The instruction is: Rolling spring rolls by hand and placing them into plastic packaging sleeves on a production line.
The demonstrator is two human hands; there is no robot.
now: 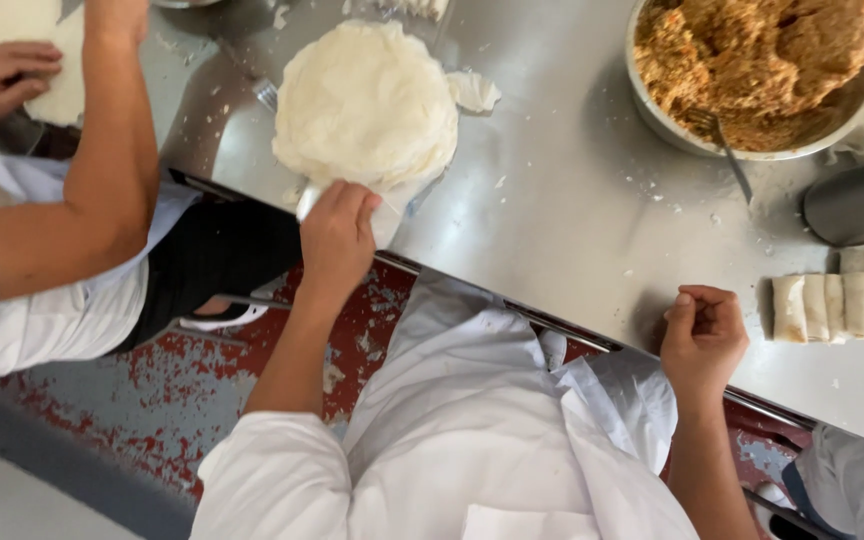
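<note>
Pale, round stack of thin pastry wrappers [365, 105] sits on the steel table [552, 230]; my left hand [337, 232] pinches its near edge (peel slowly, one sheet only), my right hand [702, 335] fisted, empty.

You look down on a steel bench [572, 230] dusted with pale crumbs and catching soft glare, its edge running diagonally above a worn floor [152, 400] of grey concrete with patchy, flaking red paint.
</note>
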